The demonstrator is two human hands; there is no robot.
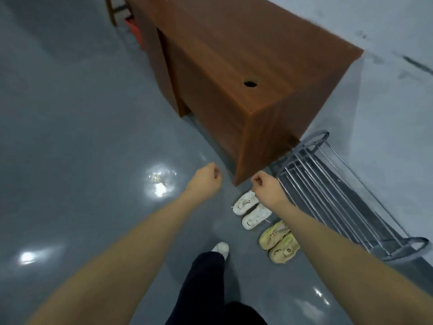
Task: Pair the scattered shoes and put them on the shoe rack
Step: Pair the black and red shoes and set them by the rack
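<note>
Two white sneakers [251, 209] lie side by side on the grey floor, just left of the metal shoe rack [332, 195]. A pair of yellow-beige sneakers [278, 241] sits beside them, nearer to me. My left hand [206, 178] is stretched out over the floor, curled into a loose fist with nothing in it. My right hand [266, 185] is likewise closed and empty, hovering above the white pair. My right forearm crosses over part of the yellow-beige pair. The rack's bars hold no shoes.
A brown wooden desk [234, 66] with a cable hole stands just beyond the hands, its corner close to the rack. The rack runs along a pale wall at the right. My own foot in a white shoe [221, 249] and dark trouser leg are below.
</note>
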